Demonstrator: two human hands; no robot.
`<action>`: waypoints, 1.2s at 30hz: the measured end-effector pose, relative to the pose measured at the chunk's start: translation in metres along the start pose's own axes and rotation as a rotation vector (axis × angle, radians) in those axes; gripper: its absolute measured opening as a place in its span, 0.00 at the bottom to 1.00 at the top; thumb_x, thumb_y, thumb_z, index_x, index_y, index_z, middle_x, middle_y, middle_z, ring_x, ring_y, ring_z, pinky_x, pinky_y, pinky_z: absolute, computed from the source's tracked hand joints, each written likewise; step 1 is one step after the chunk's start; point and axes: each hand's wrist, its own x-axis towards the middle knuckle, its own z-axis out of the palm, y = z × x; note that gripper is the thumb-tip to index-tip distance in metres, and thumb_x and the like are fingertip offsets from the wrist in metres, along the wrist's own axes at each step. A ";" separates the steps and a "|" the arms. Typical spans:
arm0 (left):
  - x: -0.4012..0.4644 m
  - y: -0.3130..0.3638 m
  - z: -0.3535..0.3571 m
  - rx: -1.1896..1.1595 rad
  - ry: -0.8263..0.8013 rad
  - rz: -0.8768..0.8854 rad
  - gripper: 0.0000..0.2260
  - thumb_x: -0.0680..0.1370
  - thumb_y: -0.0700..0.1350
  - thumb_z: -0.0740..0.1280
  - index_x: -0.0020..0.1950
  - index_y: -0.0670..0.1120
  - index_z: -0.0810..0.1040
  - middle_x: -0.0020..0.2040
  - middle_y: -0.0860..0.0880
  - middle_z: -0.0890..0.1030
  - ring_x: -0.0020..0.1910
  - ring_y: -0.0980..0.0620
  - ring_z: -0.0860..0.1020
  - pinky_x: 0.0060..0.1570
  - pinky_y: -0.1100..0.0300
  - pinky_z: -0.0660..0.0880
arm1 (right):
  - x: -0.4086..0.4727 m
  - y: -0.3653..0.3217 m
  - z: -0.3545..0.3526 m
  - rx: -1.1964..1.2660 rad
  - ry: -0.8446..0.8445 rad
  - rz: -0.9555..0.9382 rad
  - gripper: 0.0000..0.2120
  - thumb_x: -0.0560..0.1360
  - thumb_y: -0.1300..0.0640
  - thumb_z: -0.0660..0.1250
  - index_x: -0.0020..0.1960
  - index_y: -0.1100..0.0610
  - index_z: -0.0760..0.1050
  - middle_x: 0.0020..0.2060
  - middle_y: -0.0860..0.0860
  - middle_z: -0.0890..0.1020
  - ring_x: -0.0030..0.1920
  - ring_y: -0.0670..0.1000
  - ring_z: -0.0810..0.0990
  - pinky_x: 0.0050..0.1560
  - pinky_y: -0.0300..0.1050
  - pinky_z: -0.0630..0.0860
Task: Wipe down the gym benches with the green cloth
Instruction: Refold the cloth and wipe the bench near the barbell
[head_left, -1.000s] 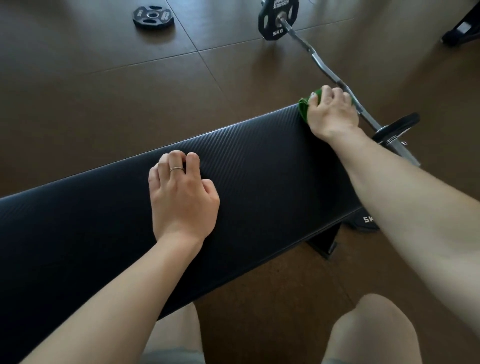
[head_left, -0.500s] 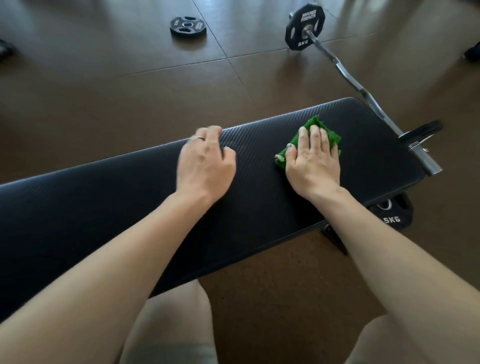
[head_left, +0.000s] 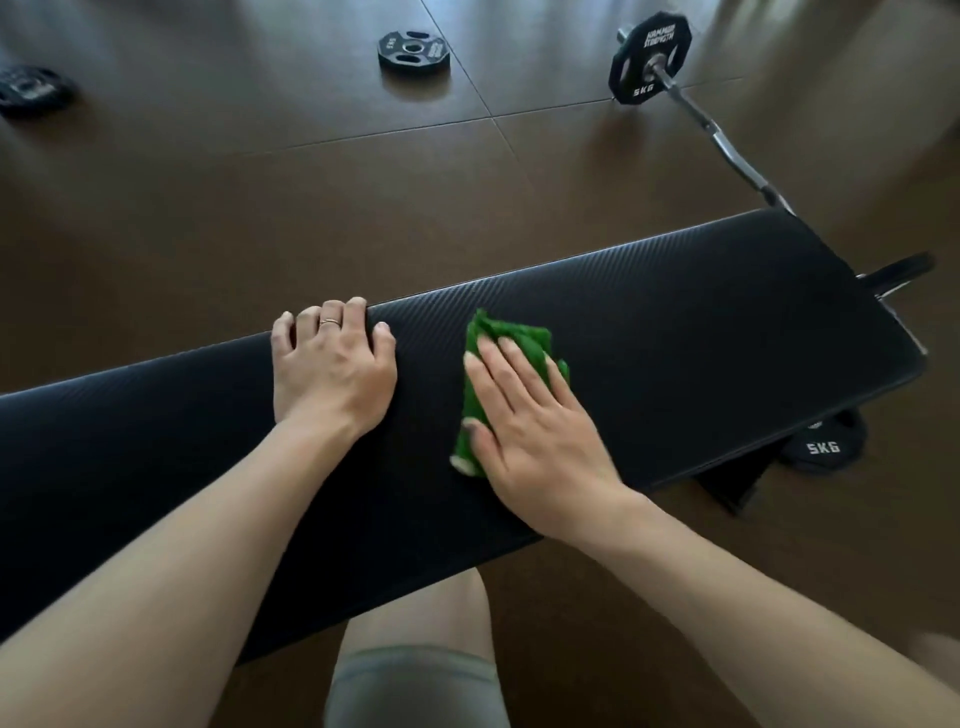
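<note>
A long black padded gym bench (head_left: 701, 322) runs from the lower left to the right across the view. A crumpled green cloth (head_left: 511, 345) lies on its top near the middle. My right hand (head_left: 535, 441) lies flat on the cloth with fingers stretched out, pressing it onto the pad. My left hand (head_left: 332, 369) rests on the bench just left of the cloth, its fingers curled over the far edge, a ring on one finger.
A curl bar (head_left: 727, 150) with a 5 kg plate (head_left: 649, 60) lies on the brown floor behind the bench's right end. Another 5 kg plate (head_left: 823, 447) sits under that end. Loose plates (head_left: 413, 49) lie far back. My knee (head_left: 415, 675) is below the bench.
My right hand has dragged the green cloth from the bench's far right end leftward to the middle. My left hand moved up to the far edge of the pad.
</note>
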 end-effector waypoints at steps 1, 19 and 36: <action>-0.001 0.000 0.000 -0.005 0.003 0.004 0.25 0.85 0.56 0.46 0.78 0.48 0.65 0.76 0.46 0.70 0.77 0.45 0.63 0.79 0.45 0.48 | -0.013 0.013 -0.003 -0.020 -0.018 -0.023 0.30 0.85 0.42 0.41 0.85 0.52 0.48 0.84 0.48 0.47 0.83 0.48 0.40 0.82 0.50 0.38; -0.002 0.000 0.000 -0.019 0.027 0.036 0.25 0.85 0.55 0.45 0.77 0.46 0.66 0.75 0.45 0.70 0.76 0.44 0.63 0.79 0.43 0.48 | -0.015 0.007 -0.004 -0.013 -0.018 0.082 0.31 0.84 0.41 0.40 0.85 0.49 0.45 0.84 0.45 0.44 0.82 0.44 0.37 0.81 0.47 0.35; -0.002 -0.094 -0.077 -0.609 0.078 -0.258 0.28 0.87 0.56 0.42 0.78 0.45 0.70 0.77 0.46 0.72 0.77 0.49 0.66 0.74 0.57 0.57 | 0.091 -0.158 0.029 0.067 -0.047 -0.174 0.31 0.86 0.45 0.46 0.85 0.57 0.48 0.85 0.52 0.47 0.84 0.51 0.40 0.82 0.56 0.36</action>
